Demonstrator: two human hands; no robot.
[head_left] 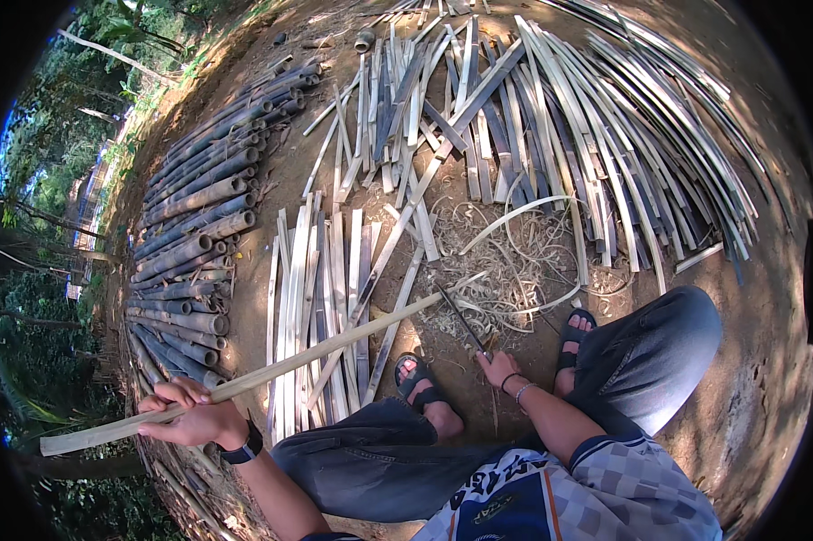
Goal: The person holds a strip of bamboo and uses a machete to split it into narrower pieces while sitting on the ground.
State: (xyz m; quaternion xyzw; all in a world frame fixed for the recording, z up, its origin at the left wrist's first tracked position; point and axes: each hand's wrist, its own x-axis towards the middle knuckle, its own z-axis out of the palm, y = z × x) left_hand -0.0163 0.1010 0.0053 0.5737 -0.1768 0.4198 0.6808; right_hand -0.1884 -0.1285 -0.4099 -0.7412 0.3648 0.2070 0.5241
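Note:
A long pale bamboo strip (307, 353) slants from the lower left up toward the middle of the head view. My left hand (183, 410) is closed around it near its lower-left end, with a dark band on the wrist. My right hand (499, 368) grips the handle of a knife (461, 317) with a long, narrow dark blade. The blade points up and to the left, and its tip lies at the strip, close to the strip's far end. Whether the edge bites into the bamboo, I cannot tell. Curly bamboo shavings (510, 270) lie beneath that end.
Split bamboo strips (312, 270) lie beyond my left leg, with a larger spread of strips (596, 135) farther off to the right. Cut bamboo poles (199, 243) are stacked at left. My sandalled feet (420, 383) rest on bare earth beside the shavings. Green plants (55, 153) border the left.

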